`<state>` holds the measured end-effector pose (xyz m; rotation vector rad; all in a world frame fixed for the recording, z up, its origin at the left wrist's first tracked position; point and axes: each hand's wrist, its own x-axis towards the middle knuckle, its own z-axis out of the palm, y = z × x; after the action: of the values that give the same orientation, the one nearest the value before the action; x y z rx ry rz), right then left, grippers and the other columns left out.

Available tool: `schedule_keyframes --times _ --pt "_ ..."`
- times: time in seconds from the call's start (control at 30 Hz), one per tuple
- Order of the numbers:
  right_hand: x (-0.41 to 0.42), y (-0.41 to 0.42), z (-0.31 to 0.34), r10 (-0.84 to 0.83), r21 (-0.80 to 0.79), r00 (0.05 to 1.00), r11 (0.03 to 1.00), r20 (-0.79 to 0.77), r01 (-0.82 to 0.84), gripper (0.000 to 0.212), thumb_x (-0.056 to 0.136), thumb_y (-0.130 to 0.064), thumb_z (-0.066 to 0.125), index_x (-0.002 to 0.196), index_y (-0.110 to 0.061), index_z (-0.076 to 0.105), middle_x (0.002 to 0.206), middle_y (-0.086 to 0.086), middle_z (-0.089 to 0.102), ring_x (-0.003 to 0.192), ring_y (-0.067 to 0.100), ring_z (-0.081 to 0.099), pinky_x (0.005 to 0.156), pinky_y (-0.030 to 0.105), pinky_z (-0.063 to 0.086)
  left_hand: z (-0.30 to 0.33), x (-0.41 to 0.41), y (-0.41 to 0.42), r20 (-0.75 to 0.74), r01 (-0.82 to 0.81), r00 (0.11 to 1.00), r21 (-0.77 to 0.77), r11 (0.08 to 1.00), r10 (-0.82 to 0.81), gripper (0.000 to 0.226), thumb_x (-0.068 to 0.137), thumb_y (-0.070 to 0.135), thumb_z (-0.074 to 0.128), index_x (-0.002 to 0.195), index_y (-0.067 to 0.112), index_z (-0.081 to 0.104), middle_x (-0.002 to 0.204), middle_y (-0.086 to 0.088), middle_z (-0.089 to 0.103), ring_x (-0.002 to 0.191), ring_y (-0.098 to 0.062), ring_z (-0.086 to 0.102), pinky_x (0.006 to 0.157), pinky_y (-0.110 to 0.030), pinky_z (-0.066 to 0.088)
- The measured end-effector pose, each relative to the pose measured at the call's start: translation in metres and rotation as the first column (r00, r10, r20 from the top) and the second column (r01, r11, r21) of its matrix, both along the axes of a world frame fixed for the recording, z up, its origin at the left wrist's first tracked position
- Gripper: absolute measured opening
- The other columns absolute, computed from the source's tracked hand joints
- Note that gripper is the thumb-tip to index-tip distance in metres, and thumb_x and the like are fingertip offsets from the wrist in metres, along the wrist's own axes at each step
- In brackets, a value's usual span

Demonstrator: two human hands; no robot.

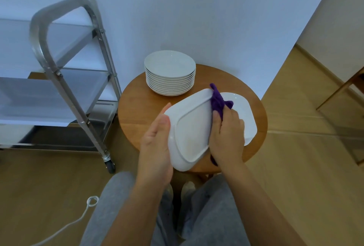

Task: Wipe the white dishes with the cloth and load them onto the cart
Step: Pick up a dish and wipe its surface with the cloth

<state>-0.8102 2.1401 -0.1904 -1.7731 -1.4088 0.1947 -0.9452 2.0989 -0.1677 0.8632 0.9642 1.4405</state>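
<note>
I hold a white square dish tilted on edge above the round wooden table, its underside facing me. My left hand grips its left rim. My right hand presses a purple cloth against the dish's right edge, fingers curled round the cloth. Behind my right hand lies another white square dish on the table. A stack of several round white plates stands at the table's back. The steel cart stands to the left.
The cart's shelves carry nothing that I can see; its castor rests on the wooden floor. A white cable trails at lower left. My grey-trousered knees sit below the table. A wall stands behind, a wooden frame at far right.
</note>
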Motion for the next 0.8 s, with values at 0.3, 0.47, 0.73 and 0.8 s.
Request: schedule_keyframes --times 0.3,0.47,0.73,0.8 --pt "-0.022 -0.041 0.02 0.102 -0.01 0.467 0.973 -0.878 -0.232 0.064 0.067 -0.078 0.037 0.115 -0.039 0.054 0.108 -0.01 0.065 0.1 0.012 0.062 0.09 0.033 0.051 0.007 0.04 -0.001 -0.592 0.13 0.806 0.224 0.966 0.029 0.034 0.082 0.055 0.034 0.116 0.058 0.036 0.089 0.038 0.06 0.096 0.011 0.058 0.078 -0.012 0.051" --pt "0.005 -0.038 0.017 -0.009 -0.09 0.336 0.97 -0.942 -0.225 0.08 0.05 -0.068 0.068 0.117 -0.027 0.058 0.101 0.0 0.071 0.092 0.02 0.069 0.079 0.039 0.056 0.004 0.051 0.006 -0.914 0.414 0.404 0.155 0.897 -0.028 0.047 0.093 0.05 0.024 0.127 0.036 0.054 0.124 0.012 0.062 0.121 -0.008 0.052 0.115 -0.047 0.021" --pt "0.057 -0.028 -0.01 -0.061 -0.097 0.234 0.984 -0.97 -0.148 0.034 0.08 -0.034 0.059 0.11 -0.018 0.064 0.099 0.006 0.072 0.089 0.025 0.069 0.074 0.041 0.056 -0.009 0.072 0.018 -0.731 0.236 0.675 0.344 0.909 0.102 0.038 0.08 0.041 0.047 0.115 0.031 0.059 0.127 0.03 0.043 0.131 0.002 0.035 0.115 -0.033 0.008" --pt "0.075 -0.024 -0.012 -0.086 -0.116 0.288 0.989 -0.954 -0.09 0.021 0.087 -0.028 0.056 0.104 -0.021 0.066 0.096 0.002 0.073 0.084 0.019 0.071 0.068 0.034 0.054 -0.009 0.074 0.028 -0.698 -0.009 0.703 0.186 0.983 0.138 0.042 0.088 0.044 0.051 0.129 0.038 0.042 0.137 0.019 0.042 0.13 -0.006 0.038 0.109 -0.034 0.029"
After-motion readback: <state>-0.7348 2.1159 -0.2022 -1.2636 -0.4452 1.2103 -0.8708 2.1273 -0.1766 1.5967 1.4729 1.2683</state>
